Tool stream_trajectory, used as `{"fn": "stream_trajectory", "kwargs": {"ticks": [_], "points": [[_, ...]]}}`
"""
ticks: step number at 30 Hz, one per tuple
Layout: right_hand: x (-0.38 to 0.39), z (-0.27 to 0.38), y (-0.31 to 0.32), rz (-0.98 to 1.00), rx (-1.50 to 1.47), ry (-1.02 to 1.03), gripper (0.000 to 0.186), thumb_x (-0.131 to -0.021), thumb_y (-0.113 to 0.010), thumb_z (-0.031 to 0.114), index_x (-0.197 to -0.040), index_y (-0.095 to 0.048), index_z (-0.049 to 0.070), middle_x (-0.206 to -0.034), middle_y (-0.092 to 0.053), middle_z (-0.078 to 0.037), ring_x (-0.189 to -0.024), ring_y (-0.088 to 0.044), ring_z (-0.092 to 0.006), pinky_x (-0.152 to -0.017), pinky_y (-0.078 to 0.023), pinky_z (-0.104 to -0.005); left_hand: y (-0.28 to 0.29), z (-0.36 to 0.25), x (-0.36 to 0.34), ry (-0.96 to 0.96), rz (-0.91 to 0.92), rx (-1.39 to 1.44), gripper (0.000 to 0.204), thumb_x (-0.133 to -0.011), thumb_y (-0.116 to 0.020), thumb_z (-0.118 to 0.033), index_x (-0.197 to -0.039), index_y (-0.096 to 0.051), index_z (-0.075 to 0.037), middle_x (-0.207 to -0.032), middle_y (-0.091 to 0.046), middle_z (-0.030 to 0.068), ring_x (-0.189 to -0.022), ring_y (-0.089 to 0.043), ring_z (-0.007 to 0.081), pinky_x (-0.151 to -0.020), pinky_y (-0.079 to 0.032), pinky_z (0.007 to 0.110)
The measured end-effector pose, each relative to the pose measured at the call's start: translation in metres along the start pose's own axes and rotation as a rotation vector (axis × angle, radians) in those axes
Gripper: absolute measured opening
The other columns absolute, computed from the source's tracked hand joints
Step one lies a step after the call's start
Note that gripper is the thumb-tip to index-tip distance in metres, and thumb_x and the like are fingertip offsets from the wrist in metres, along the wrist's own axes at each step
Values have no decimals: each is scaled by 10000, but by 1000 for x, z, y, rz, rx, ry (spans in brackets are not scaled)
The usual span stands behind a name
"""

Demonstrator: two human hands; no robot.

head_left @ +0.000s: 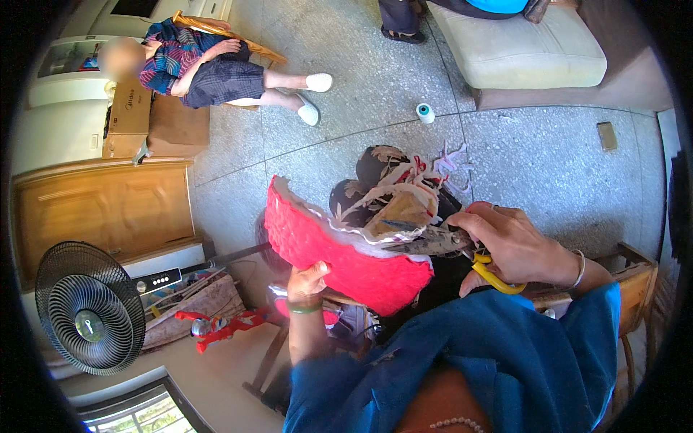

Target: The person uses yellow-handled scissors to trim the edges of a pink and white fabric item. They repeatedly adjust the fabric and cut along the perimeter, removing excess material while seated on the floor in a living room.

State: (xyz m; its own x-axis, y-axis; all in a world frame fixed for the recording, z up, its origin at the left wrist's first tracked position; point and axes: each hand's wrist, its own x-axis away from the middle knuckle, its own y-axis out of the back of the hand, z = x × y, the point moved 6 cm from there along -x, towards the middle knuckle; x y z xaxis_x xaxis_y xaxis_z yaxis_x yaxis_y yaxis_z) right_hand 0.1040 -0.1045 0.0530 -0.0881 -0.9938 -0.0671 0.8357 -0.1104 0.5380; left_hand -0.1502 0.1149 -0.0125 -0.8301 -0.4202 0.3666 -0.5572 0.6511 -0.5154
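Head-worn fisheye, left of the pair, looks steeply down from above the wearer's blue shirt at bottom edge. Left hand and right hand sit close, mid-frame; floor and seated person farther, toward top. Rim bends lines.

This is looking like a living room in a home. A cushioned sofa with a pale seat is standing on a speckled hard floor. Across from it, 1 person in white shoes is sitting on a wooden chair, with cardboard boxes resting close by. A black household fan is standing near panelled woodwork, 1 red toy figure is showing beside it, and daylight is coming through a window.
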Motion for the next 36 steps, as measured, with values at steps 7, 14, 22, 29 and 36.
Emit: {"fn": "stream_trajectory", "kwargs": {"ticks": [7, 14, 22, 29, 36], "points": [[-7, 8, -1, 7, -5, 28, 842, -628, -730, 547, -1223, -420, 38, -956, -528, -183, -860, -552, -382, -750, -462, -437, 4, 5, 3, 18, -63, -69, 583, -723, -714, -14, -1255, -477, -41, -1169, -563, 82, -1089, -534, 251, -922, -431, 379], [-3, 3, -6, 10, 36, -3, 796, -633, -720, 565, -1175, -457, 45, -907, -548, -170, -807, -566, -372, -696, -474, -442, -4, 0, 5, -2, -88, -99, 586, -718, -724, -17, -1253, -488, -50, -1185, -558, 83, -1092, -530, 247, -928, -424, 382], [7, -2, -6, -12, 199, -15, 644, -667, -701, 544, -1042, -520, 52, -814, -576, -114, -739, -602, -284, -577, -471, -403, -5, 1, 5, -2, -106, -170, 574, -732, -726, -44, -1253, -484, -44, -1190, -556, 88, -1115, -519, 254, -944, -413, 382], [15, -7, -6, -28, 182, -15, 646, -676, -706, 513, -1075, -526, 37, -789, -574, -112, -736, -599, -302, -621, -483, -406, -16, -6, 8, -27, -133, -267, 544, -741, -732, -72, -1232, -498, -52, -1159, -569, 74, -1090, -524, 235, -931, -416, 374], [3, 1, 1, 85, 81, -65, 797, -651, -726, 513, -1193, -437, 5, -954, -549, -186, -879, -557, -374, -775, -462, -432, -24, -5, 4, -38, -93, -326, 530, -746, -733, -75, -1222, -501, -46, -1157, -569, 77, -1090, -522, 232, -928, -419, 373]]}}
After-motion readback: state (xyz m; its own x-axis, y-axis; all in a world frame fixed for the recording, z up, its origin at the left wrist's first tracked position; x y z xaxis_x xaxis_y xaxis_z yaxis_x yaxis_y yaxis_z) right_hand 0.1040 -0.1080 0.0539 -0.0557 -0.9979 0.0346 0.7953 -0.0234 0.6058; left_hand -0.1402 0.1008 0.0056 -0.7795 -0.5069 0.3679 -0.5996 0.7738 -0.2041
